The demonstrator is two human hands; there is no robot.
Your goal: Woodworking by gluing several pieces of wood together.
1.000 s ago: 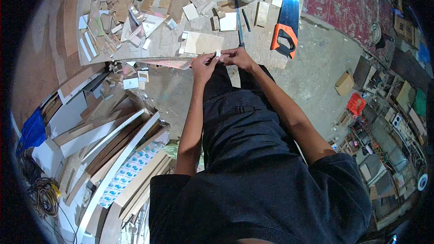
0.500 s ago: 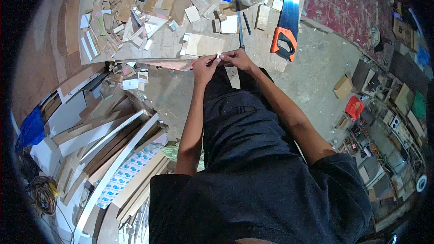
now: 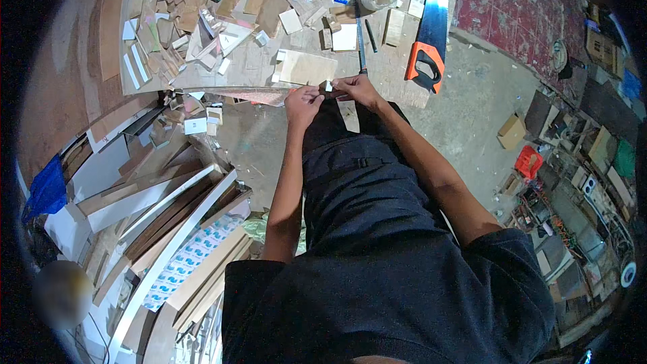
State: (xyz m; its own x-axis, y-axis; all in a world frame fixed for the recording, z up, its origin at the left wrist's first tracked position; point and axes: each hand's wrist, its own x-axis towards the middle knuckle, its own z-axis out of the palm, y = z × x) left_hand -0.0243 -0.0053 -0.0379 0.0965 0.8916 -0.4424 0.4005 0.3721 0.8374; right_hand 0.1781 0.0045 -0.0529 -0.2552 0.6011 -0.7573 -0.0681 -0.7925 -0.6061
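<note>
Faced a wide table (image 3: 396, 77), with the grip at its near edge. Showed a heap of wood scraps (image 3: 182, 17) beyond the grip, to the left. Had a saw (image 3: 431, 23) with an orange and black handle lying to the right of the grip, blade pointing away. Had a pale board (image 3: 306, 67) lying just beyond the grip and a thin dark strip (image 3: 360, 37) running away from beside the right hand (image 3: 362, 92). Held the left hand (image 3: 303, 104) just beside the right, fingertips gathered; could not tell whether grasping anything. Showed a dark pen (image 3: 371, 36) lying beyond the grip, slightly right. Pinched a small white piece (image 3: 329, 85) in the right fingertips, between the two hands
</note>
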